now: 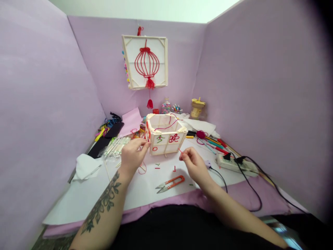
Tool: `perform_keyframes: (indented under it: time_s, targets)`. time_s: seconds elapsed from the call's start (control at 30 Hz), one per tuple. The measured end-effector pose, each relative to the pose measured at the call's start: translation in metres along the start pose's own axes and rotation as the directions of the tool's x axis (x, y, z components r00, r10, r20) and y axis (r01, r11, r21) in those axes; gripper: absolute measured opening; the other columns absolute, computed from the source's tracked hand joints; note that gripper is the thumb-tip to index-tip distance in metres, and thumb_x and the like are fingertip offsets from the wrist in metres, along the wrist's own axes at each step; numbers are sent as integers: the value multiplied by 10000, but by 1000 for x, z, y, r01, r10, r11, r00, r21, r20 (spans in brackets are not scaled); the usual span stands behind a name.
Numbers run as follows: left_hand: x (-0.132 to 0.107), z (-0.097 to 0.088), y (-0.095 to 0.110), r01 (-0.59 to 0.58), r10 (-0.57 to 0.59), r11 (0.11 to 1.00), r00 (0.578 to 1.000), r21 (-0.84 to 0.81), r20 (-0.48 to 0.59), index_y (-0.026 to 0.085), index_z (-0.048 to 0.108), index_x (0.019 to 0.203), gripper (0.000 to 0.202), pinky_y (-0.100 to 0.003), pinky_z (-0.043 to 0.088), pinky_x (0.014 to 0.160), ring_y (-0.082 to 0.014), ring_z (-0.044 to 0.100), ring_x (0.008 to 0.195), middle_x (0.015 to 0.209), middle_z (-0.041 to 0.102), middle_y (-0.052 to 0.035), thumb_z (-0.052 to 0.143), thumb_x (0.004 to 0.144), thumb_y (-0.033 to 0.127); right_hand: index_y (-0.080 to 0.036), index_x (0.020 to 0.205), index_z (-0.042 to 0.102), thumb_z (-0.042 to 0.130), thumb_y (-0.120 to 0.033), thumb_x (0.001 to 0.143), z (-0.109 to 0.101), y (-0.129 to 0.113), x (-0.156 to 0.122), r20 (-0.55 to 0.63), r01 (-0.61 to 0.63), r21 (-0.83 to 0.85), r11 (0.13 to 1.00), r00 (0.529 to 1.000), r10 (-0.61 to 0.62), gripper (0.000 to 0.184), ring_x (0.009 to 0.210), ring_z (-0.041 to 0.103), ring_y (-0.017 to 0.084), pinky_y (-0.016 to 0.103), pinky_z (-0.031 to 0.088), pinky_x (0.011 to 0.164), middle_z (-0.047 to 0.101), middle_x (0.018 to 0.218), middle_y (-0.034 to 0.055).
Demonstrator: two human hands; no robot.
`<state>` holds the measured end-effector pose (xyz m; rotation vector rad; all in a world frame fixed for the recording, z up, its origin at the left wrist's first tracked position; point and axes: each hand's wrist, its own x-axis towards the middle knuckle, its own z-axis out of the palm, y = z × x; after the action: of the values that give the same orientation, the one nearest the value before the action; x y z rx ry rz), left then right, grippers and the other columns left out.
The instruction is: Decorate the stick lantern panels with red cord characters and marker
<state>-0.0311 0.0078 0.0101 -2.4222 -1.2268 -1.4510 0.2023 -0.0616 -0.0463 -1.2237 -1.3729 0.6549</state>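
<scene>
A lantern box [168, 144] with a pale wooden-stick frame and white panels stands on the white paper. Its front panel bears a green and a red character in the upper squares and a small red square shape at lower left. My left hand [134, 154] pinches the box's left front edge between thumb and fingers. Just off the lower right corner, my right hand [194, 165] is closed on a short piece of red pipe cleaner [180, 150]. Below the box lie small red bits [174, 169] and orange-handled thread snips [170, 184], blades pointing left.
A finished lantern [145, 62] hangs on the back wall. To the right are a power strip [236, 164] with black cables, pens, and a yellow glue gun holder [197, 107]. Packaged sticks [116, 147] and crumpled white tissue [87, 166] lie to the left.
</scene>
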Motion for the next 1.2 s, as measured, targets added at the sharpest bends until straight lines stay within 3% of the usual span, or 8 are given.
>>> perform_keyframes:
  time_s: [0.17,0.4,0.63,0.8,0.87,0.97,1.1,1.2]
  targets:
    - [-7,9,26,10,34,905,995,-425,97,170,710,906,126,-192,515,548,-125,662,744,940,722,-74,666,832,262,-222,778,480,504,-377,885,19,-32,0,104,-52,134,990,994,39,190,640,534,153,277,425,609,573,682,-5]
    - [-25,31,38,8,110,878,970,-479,218,190,607,1213,364,-194,520,557,-97,624,742,1241,601,-130,635,856,253,-215,778,497,502,-328,893,17,-27,1,72,33,-70,997,997,-28,162,612,487,137,262,378,586,527,660,-22]
    - [-23,37,41,272,-103,795,941,-543,321,170,721,865,144,-201,487,572,-135,624,743,829,684,-62,604,858,253,-215,791,504,512,-330,883,25,-24,0,204,-43,37,998,978,35,148,636,541,145,271,422,609,582,688,-13]
    - [-23,38,37,488,-296,689,865,-536,406,154,699,837,214,-204,435,524,-113,562,610,715,650,-32,610,839,349,-220,994,546,531,-374,879,22,-16,1,-15,3,135,991,1000,-1,192,942,602,198,348,476,812,639,1021,69]
    - [-22,38,37,531,-325,655,841,-538,433,153,692,822,238,-201,406,503,-108,536,579,663,629,-18,620,827,379,-216,854,563,545,-381,877,16,-16,1,-47,46,66,997,998,-43,168,961,593,206,371,459,861,642,1025,75]
    - [-22,37,38,569,-350,617,817,-544,458,154,687,811,263,-196,368,470,-107,514,561,636,609,-8,638,806,412,-209,663,504,603,-390,835,13,-20,-1,33,39,-1,999,999,-39,269,831,595,192,362,467,811,657,895,58]
    - [-22,38,37,592,-369,588,802,-551,469,155,684,798,288,-195,344,461,-103,492,547,622,588,2,657,783,441,-212,833,580,628,-373,789,19,-24,-2,83,-59,5,998,995,59,174,711,573,170,300,462,640,645,835,35]
    - [-22,39,36,633,-387,535,772,-559,504,150,666,775,310,-190,311,446,-85,448,510,589,551,20,682,758,459,-205,744,574,581,-356,813,24,-23,-3,117,-84,-24,996,989,86,167,650,532,150,276,418,589,616,739,15]
